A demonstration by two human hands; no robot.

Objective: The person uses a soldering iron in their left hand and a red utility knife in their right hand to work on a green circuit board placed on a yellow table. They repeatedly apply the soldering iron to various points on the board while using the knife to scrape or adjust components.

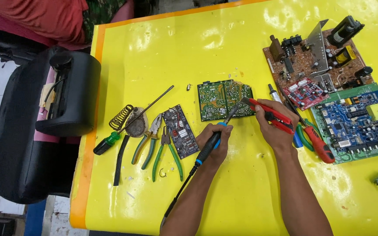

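Both hands work at the near middle of the yellow table point(241, 43). Left hand point(214, 142) is closed around the black-and-blue handle of a soldering iron point(213, 142), whose tip points up and right to the lower edge of a green board point(224, 98). Right hand point(276, 126) is wrapped around red pliers point(270, 112), their nose reaching left to that same edge, just beside the iron's tip. The iron's cord trails down toward the near edge.

Left of the hands lie a small dark board point(180, 131), two green-handled pliers point(158, 142) and a green-handled screwdriver point(127, 124) resting across a coiled iron stand point(127, 118). Just right of the right hand sit a red-handled tool point(320, 146) and a silver-tipped pen-like tool point(274, 94). Farther right lies a blue board point(357, 120), with a small red board point(305, 92) and a large brown board point(316, 57) beyond it. A black chair point(66, 96) stands off the table's left edge.
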